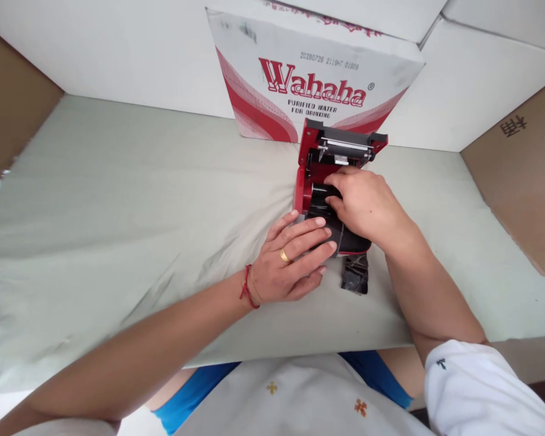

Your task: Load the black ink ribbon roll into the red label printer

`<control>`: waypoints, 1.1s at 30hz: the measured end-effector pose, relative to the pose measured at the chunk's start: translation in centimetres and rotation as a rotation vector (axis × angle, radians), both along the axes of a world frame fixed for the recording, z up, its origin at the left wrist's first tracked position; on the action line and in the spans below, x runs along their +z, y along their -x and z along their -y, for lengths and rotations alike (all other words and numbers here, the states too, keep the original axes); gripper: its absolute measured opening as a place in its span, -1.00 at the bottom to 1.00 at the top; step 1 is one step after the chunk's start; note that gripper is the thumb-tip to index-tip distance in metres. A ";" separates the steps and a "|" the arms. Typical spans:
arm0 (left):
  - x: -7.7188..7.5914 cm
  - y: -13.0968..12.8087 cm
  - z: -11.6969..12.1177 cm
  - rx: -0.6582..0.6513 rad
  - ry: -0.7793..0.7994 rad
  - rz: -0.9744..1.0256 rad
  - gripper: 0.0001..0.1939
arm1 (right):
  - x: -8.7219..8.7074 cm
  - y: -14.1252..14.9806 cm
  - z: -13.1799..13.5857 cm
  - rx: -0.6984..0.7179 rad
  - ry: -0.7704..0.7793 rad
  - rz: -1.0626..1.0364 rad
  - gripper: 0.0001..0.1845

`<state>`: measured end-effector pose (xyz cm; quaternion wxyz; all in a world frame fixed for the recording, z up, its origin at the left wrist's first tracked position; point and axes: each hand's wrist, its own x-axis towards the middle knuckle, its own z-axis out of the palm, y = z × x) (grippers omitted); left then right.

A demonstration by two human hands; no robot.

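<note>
A red and black device [303, 151], shaped like a small label printer, stands with its lid tipped up and metal rollers showing under it. Inside lies a black roll [318, 189] with wrinkled black film around it. My right hand [367, 200] reaches in from the right, thumb and fingers bent around the roll; its far end is hidden. My left hand [290, 257] rests with fingers spread on the device's front left edge, holding nothing. A loose strip of creased black film [355, 275] hangs out at the front onto the cloth.
A white and red Wahaha water carton [318, 72] stands right behind the device. Brown cardboard [522, 181] walls off the right side, and more cardboard [13, 103] the left. Pale green cloth [118, 200] with creases covers the table.
</note>
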<state>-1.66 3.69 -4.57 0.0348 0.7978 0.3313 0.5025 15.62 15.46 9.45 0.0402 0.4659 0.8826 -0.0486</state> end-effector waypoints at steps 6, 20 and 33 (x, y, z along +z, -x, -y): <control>0.0 0.1 0.4 0.102 0.077 0.070 -0.36 | -0.3 0.4 -0.4 -0.061 0.013 0.032 -0.62; -0.4 0.1 0.2 0.105 -0.022 0.033 -0.34 | 4.1 -3.5 0.3 -0.069 -0.187 -0.593 -0.50; 1.6 -0.9 1.1 0.401 -0.356 -0.096 -0.67 | 3.4 -4.6 0.7 0.133 -0.252 -0.394 -0.55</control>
